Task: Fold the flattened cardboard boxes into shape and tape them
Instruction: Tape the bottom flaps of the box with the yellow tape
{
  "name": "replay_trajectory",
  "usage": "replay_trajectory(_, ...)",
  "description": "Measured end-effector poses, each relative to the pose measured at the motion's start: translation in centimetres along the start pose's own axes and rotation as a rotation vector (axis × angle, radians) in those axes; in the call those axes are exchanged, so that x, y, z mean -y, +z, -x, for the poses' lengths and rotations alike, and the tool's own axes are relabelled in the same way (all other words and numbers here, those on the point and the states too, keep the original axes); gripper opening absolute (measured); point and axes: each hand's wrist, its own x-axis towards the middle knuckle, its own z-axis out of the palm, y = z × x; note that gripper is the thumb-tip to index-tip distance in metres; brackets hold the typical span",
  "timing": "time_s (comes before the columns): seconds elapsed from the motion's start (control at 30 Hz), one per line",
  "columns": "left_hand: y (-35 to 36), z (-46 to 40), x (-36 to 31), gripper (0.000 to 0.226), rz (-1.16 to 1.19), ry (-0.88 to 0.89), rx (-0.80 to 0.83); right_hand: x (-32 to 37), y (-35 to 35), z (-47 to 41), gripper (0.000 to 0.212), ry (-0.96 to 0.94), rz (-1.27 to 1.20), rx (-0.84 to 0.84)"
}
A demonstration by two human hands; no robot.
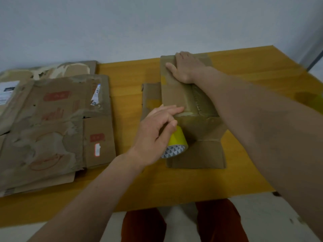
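Observation:
A small brown cardboard box (176, 96) stands formed on the yellow table, its flaps spread out front and left. Shiny tape runs along its top seam. My right hand (185, 69) lies flat on the far end of the box top, fingers straight, pressing it down. My left hand (157, 135) holds a yellow tape roll (177, 143) against the box's near edge, with its forefinger stretched onto the box top at the tape end.
A stack of flattened, worn cardboard boxes (52, 123) covers the left of the table (132, 70). The table's near edge runs just above my knees. A grey wall stands behind. Something yellowish sits at the far right edge (318, 102).

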Motion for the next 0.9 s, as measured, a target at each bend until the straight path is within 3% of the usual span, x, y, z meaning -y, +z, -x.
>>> replay_trajectory(0.27,0.1,0.3,-0.2,0.025,-0.026,0.022,0.008,0.1,-0.5,-2.4,0.066,0.022,-0.038,-0.087)
replay_trajectory(0.47,1.0,1.6,-1.6,0.023,0.003,-0.012,-0.012,0.2,-0.6,-0.1,0.061,-0.037,-0.097,0.007)
replay_trajectory(0.6,1.1,1.9,-2.5,0.022,0.0,-0.08,-0.007,0.7,-0.2,4.1,0.065,-0.058,-0.164,0.014)
replay_trajectory(0.77,0.8,3.6,-4.4,0.03,0.097,-0.165,-0.102,1.0,-0.4,12.5,0.054,-0.088,-0.191,0.051)
replay_trajectory(0.9,0.4,5.6,-6.7,0.023,0.12,-0.255,-0.225,0.1,-0.1,19.1,0.051,0.098,-0.158,-0.075)
